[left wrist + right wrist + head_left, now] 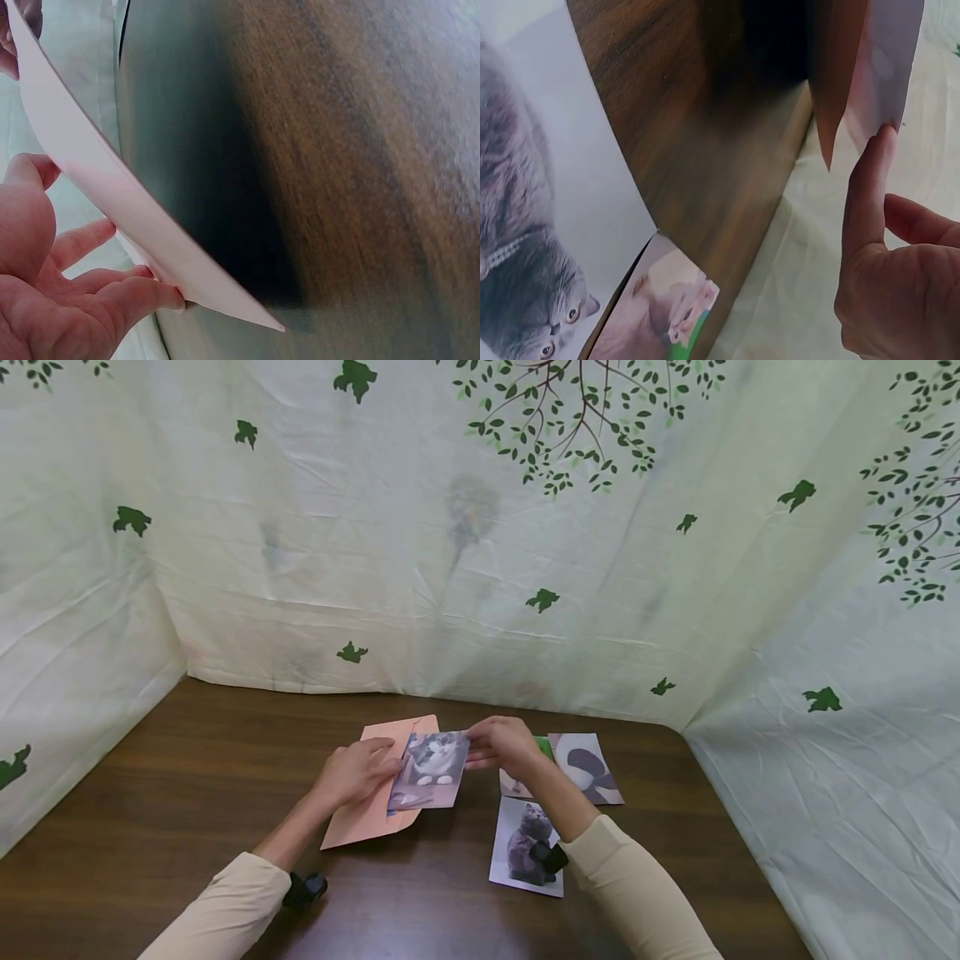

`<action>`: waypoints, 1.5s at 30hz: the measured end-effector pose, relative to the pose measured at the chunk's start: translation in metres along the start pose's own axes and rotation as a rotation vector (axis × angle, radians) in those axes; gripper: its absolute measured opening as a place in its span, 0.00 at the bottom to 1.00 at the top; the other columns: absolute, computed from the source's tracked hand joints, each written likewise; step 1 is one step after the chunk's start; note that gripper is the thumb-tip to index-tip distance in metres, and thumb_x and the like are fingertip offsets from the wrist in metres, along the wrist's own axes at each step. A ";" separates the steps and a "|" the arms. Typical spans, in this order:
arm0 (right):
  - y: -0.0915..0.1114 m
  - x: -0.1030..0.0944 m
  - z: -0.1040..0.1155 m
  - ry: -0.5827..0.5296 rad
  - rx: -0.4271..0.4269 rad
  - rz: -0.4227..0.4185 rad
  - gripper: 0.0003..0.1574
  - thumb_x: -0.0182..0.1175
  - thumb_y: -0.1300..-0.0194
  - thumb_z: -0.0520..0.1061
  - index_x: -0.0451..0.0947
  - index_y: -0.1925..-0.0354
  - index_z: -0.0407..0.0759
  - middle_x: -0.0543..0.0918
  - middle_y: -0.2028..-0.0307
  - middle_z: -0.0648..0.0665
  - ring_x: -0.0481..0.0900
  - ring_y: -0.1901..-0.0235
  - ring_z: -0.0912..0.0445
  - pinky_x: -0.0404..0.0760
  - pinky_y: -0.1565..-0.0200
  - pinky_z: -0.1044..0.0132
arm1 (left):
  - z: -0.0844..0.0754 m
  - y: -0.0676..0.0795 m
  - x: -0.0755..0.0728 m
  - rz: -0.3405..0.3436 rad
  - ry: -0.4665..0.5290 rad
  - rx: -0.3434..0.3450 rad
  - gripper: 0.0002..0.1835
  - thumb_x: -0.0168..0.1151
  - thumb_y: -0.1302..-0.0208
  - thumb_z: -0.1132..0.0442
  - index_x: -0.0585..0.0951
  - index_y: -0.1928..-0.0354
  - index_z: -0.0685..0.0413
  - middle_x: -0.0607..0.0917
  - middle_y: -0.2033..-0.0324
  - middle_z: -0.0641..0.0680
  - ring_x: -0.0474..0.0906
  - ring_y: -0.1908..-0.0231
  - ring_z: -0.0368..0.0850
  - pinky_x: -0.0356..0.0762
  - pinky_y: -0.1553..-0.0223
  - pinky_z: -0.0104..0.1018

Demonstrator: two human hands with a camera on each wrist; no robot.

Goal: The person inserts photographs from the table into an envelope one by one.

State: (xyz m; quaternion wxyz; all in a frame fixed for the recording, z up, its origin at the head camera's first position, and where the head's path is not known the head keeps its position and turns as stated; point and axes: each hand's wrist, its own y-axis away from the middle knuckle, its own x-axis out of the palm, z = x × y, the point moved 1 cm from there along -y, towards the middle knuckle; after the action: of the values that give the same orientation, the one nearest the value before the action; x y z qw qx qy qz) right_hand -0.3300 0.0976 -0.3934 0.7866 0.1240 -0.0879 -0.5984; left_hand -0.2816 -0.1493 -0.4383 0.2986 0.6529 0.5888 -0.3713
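Note:
Tilted above the table is a pink envelope (363,822), gripped by my left hand (358,771). A cat photo (438,764) sticks out of its right side, with its left end overlapped by the envelope. My right hand (504,745) pinches the photo's upper right corner. In the left wrist view, the thumb and fingers of my left hand (67,285) lie along the envelope (105,184). The right wrist view has a fingertip (885,139) of my right hand at the photo's edge, beside the envelope's orange-pink corner (832,105).
Under my right forearm lies a grey cat photo (517,852). Behind it are a picture with a green patch (516,785) and another with a dark rounded shape (588,768). A leaf-print curtain (420,568) borders the brown wooden table (187,810).

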 end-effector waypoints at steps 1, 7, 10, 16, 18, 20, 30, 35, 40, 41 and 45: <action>0.000 0.001 0.000 0.005 0.000 0.005 0.17 0.56 0.28 0.36 0.77 0.46 0.26 0.86 0.55 0.31 0.87 0.71 0.51 0.88 0.59 0.52 | 0.000 0.000 0.000 0.002 0.003 -0.006 0.29 0.54 0.28 0.50 0.76 0.33 0.61 0.78 0.37 0.68 0.72 0.37 0.75 0.69 0.39 0.64; 0.000 0.007 0.001 0.016 0.007 0.021 0.17 0.56 0.29 0.36 0.78 0.46 0.26 0.86 0.55 0.33 0.87 0.70 0.51 0.87 0.56 0.51 | -0.001 0.001 0.001 0.003 0.003 -0.021 0.30 0.55 0.28 0.49 0.76 0.33 0.61 0.78 0.36 0.68 0.71 0.37 0.75 0.69 0.39 0.65; 0.000 0.009 0.002 0.016 0.012 0.018 0.17 0.56 0.29 0.36 0.78 0.46 0.26 0.87 0.57 0.34 0.88 0.70 0.51 0.86 0.54 0.50 | -0.001 0.001 0.001 0.002 0.006 -0.025 0.30 0.55 0.28 0.48 0.76 0.33 0.60 0.78 0.36 0.69 0.71 0.37 0.75 0.69 0.39 0.64; 0.000 0.009 0.003 0.003 0.031 0.012 0.17 0.56 0.28 0.36 0.78 0.46 0.26 0.87 0.57 0.34 0.88 0.70 0.50 0.84 0.51 0.47 | -0.001 0.001 0.000 0.004 0.003 -0.022 0.30 0.55 0.28 0.48 0.76 0.33 0.61 0.78 0.37 0.69 0.72 0.37 0.74 0.70 0.39 0.64; 0.000 0.009 0.002 -0.005 0.032 0.010 0.17 0.55 0.28 0.36 0.77 0.46 0.25 0.87 0.57 0.33 0.88 0.70 0.50 0.84 0.51 0.48 | 0.000 0.001 0.000 0.007 -0.003 -0.018 0.30 0.55 0.28 0.48 0.76 0.33 0.61 0.78 0.37 0.69 0.73 0.38 0.74 0.70 0.39 0.64; 0.000 0.010 0.001 -0.010 0.028 0.010 0.18 0.55 0.28 0.36 0.77 0.46 0.25 0.87 0.57 0.33 0.88 0.71 0.50 0.85 0.52 0.48 | 0.000 0.001 0.000 0.004 -0.004 -0.014 0.30 0.55 0.28 0.48 0.76 0.33 0.61 0.78 0.37 0.69 0.73 0.38 0.74 0.71 0.40 0.64; -0.004 0.023 -0.004 -0.046 -0.024 0.027 0.15 0.55 0.29 0.35 0.77 0.49 0.25 0.86 0.62 0.36 0.87 0.72 0.52 0.88 0.62 0.55 | 0.001 0.002 0.001 -0.021 -0.010 0.015 0.29 0.53 0.28 0.50 0.77 0.34 0.61 0.79 0.38 0.68 0.74 0.39 0.74 0.71 0.40 0.63; -0.006 0.030 -0.004 -0.042 -0.033 0.030 0.15 0.55 0.28 0.35 0.78 0.48 0.25 0.86 0.57 0.34 0.88 0.72 0.51 0.88 0.62 0.55 | 0.001 0.003 0.001 -0.018 -0.009 0.007 0.28 0.53 0.28 0.50 0.77 0.33 0.61 0.79 0.38 0.68 0.75 0.40 0.73 0.72 0.41 0.62; -0.008 0.035 -0.005 -0.038 -0.027 0.026 0.15 0.54 0.27 0.34 0.78 0.48 0.25 0.86 0.55 0.33 0.88 0.70 0.51 0.88 0.60 0.54 | 0.000 0.004 0.001 -0.003 0.005 -0.006 0.28 0.54 0.28 0.51 0.76 0.33 0.60 0.80 0.38 0.67 0.75 0.40 0.73 0.72 0.41 0.62; -0.008 0.035 -0.005 -0.039 -0.022 0.025 0.15 0.55 0.27 0.35 0.78 0.47 0.25 0.86 0.56 0.33 0.88 0.70 0.51 0.88 0.60 0.54 | 0.000 0.004 0.001 -0.002 0.008 -0.007 0.28 0.54 0.28 0.51 0.76 0.33 0.60 0.80 0.38 0.67 0.75 0.40 0.73 0.72 0.41 0.62; -0.010 0.039 -0.007 -0.033 -0.012 0.026 0.15 0.56 0.27 0.35 0.78 0.47 0.26 0.86 0.58 0.33 0.89 0.69 0.50 0.88 0.58 0.53 | -0.001 0.005 0.000 0.000 0.020 -0.010 0.28 0.55 0.28 0.51 0.76 0.33 0.60 0.80 0.38 0.68 0.75 0.40 0.73 0.72 0.41 0.62</action>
State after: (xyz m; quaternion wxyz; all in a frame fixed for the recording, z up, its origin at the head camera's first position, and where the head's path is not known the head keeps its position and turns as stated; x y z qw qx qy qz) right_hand -0.3264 0.0580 -0.4032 0.7936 0.1080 -0.0990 -0.5905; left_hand -0.2767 -0.1487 -0.4382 0.2958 0.6552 0.5936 -0.3617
